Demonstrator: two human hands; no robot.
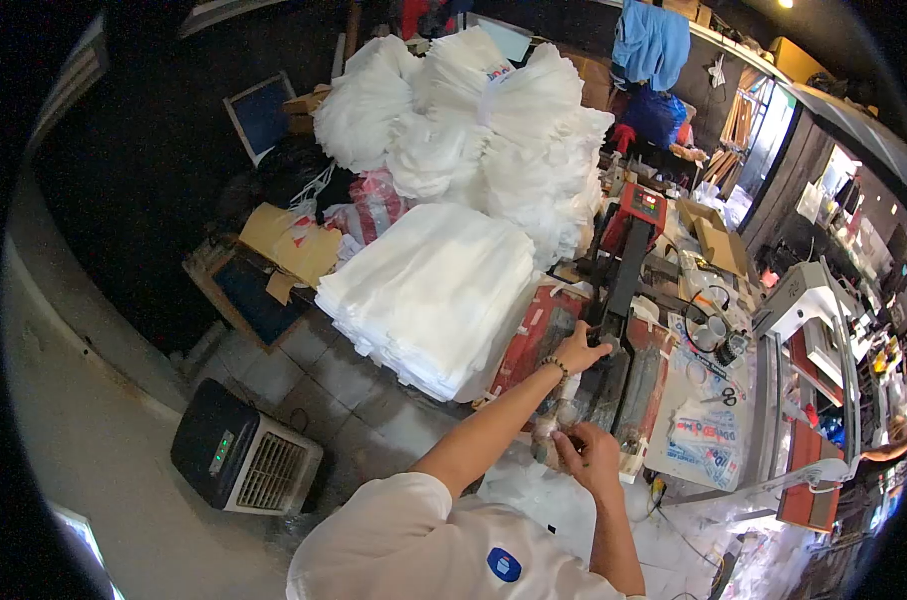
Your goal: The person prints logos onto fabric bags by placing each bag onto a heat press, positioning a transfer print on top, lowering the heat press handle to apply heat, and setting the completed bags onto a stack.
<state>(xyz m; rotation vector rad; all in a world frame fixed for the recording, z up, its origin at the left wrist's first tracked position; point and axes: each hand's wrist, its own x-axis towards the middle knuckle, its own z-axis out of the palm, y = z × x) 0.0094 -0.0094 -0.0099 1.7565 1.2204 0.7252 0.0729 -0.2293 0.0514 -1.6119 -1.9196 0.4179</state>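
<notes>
the black machine arm (624, 275) seems tended by left hand (578, 352) and right hand (588, 458), finger grips indiscernible, steady alignment seemingly needed next.

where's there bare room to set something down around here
The clearest patch is the tiled floor between the air cooler and the white stack. The pale board near the scissors offers only small gaps around printed plastic. It's crowded around the left hand, right hand and red-and-black machine.

Long red-and-black machine (626, 268), worn, beside white stack (432, 285)
</notes>
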